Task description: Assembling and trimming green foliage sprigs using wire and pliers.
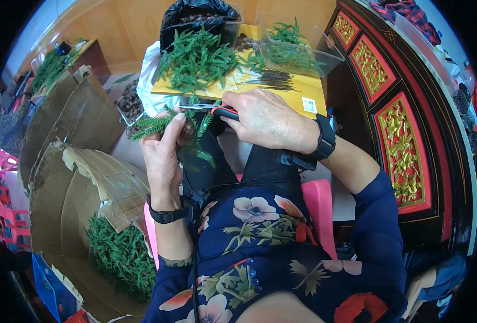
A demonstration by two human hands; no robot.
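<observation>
A cardboard box [61,226] stands beyond the left edge of the yellow counter [303,89], holding a heap of greenery [120,258]; whether those pieces are finished, I cannot tell. At the counter's far left corner sits a black plastic bag [170,27]; at its far right, a clear bin [330,59] of sprigs. A loose sprig pile [198,59] covers the left edge, with thin wires [273,79] near the near edge. Just off that edge, the left hand [160,148] pinches a sprig bundle [152,127]; the right hand [270,118] grips long-nose pliers [219,111] at it. This bundle seems partly made; plenty of loose material remains.
</observation>
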